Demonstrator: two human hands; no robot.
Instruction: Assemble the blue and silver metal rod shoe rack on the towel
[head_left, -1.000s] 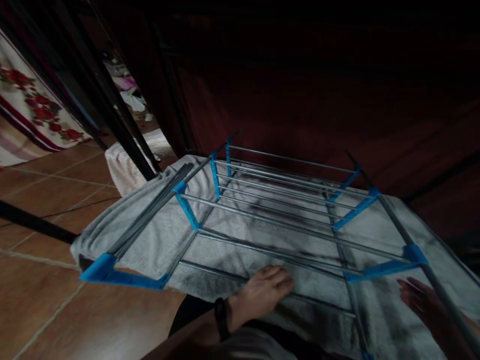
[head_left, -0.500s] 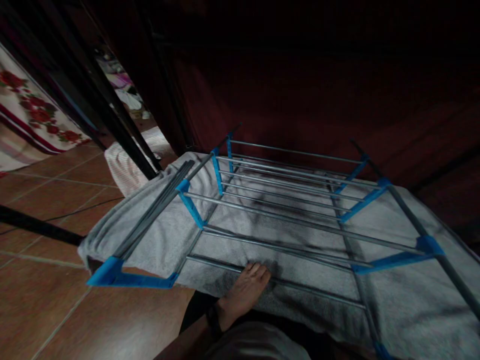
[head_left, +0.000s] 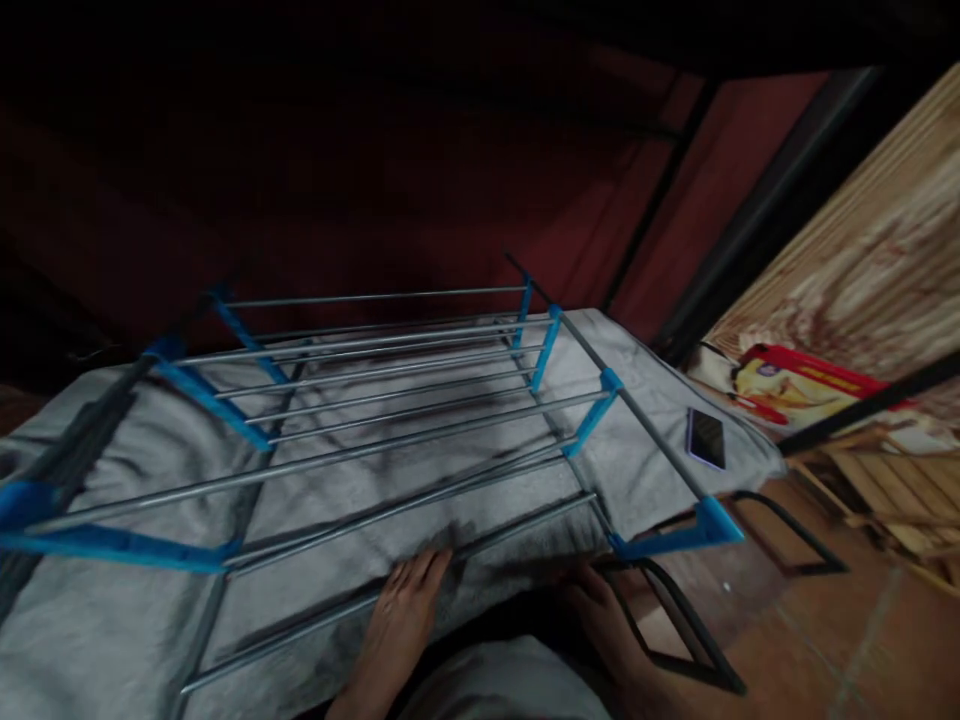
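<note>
Dim rm, terracotta tile floor

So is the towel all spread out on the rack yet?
Mostly. The grey towel already lies over the drying rack, reaching both sides. The left hand and right hand press flat on its near edge, which looks rumpled. A phone rests on its right end.

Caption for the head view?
Both hands, left and right, rest on a grey towel under a drying rack.

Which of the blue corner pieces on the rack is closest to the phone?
The blue corner piece at the near right end of the drying rack; the phone lies on the grey towel just beyond it. The other blue pieces sit farther left.
</note>
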